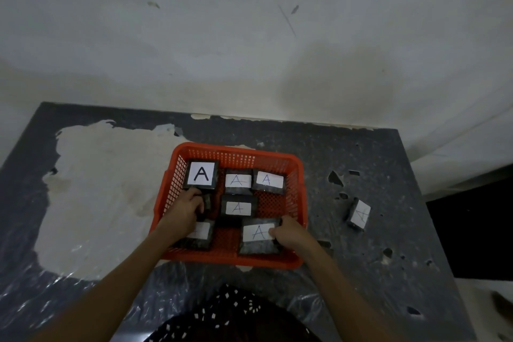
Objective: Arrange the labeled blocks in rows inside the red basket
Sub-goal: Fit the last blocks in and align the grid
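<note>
On a worn dark table (388, 230) with a large pale patch where the surface has peeled, a red plastic basket (238, 151) with mesh walls sits in front of you, and both of your bare hands reach into it. Dark blocks with white paper labels marked "A" lie inside. Along the far wall, a block with a bold printed A (201, 174) sits in the left corner, and two blocks with thin handwritten letters, the middle far block (238, 181) and the right far block (269, 180), lie side by side to its right, touching each other. One labeled block (238, 208) rests alone near the basket's centre. Your left hand (186, 209) is curled around a small dark block (206, 203) just below the bold-A block, fingers closed on it. Beneath that wrist, a near-left block (201, 232) is partly hidden. Your right hand (288, 232) pinches the right edge of the near-right block (259, 234), thumb on its label, with the block lying close to the front wall. One more labeled block (359, 214) lies outside, on the table to the right of the basket, tilted and well apart from it. Patterned dark fabric (230, 314) shows at the bottom edge.
</note>
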{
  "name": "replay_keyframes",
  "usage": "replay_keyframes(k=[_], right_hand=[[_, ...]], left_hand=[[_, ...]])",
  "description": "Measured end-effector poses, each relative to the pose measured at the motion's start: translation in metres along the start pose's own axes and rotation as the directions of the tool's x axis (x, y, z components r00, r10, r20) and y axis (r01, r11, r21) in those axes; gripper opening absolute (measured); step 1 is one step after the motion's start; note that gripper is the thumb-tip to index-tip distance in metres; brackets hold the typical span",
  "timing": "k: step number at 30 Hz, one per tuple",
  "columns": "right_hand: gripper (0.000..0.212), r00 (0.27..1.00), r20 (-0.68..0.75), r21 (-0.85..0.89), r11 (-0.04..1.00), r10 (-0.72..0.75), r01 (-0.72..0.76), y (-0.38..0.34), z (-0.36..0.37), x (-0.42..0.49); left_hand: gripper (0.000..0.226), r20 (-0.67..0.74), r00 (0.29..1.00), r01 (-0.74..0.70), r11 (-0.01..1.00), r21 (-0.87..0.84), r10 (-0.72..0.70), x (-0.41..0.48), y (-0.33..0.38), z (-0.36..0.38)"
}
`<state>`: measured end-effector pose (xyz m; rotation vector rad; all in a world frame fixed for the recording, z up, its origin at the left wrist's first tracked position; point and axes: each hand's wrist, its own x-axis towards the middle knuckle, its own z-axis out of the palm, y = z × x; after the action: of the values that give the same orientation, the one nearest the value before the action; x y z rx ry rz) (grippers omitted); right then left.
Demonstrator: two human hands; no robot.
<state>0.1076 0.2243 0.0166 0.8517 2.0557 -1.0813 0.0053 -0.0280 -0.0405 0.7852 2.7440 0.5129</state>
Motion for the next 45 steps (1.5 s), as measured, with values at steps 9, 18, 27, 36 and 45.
replay_keyframes(k=[9, 18, 27, 36, 45], right_hand=[[0.041, 0.994, -0.063, -0.258, 0.963, -0.094, 0.074, -0.012, -0.011, -0.01], [0.03, 0.97, -0.162, -0.412, 0.905, -0.183, 0.102, -0.014, 0.0, -0.016], [0.09, 0.923, -0.136, -0.911, 0.412, -0.36, 0.026, -0.007, 0.024, -0.007], [0.076, 0.931, -0.021, -0.938, 0.329, -0.364, 0.107, -0.016, 0.025, 0.009], [0.08, 0.838, -0.183, -0.874, 0.475, -0.515, 0.101, -0.018, 0.012, 0.02]], left_hand=[[0.055, 0.101, 0.96, -0.272, 0.957, 0.104, 0.262, 0.011, 0.048, 0.02], [0.073, 0.251, 0.942, -0.292, 0.911, 0.292, 0.222, 0.033, 0.069, 0.035], [0.072, 0.14, 0.981, -0.169, 0.953, 0.252, 0.137, 0.021, 0.049, 0.028], [0.072, -0.027, 0.982, 0.186, 0.98, 0.066, -0.185, 0.006, 0.02, 0.005], [0.066, 0.008, 0.992, -0.124, 0.987, 0.103, 0.124, 0.012, 0.039, 0.01]])
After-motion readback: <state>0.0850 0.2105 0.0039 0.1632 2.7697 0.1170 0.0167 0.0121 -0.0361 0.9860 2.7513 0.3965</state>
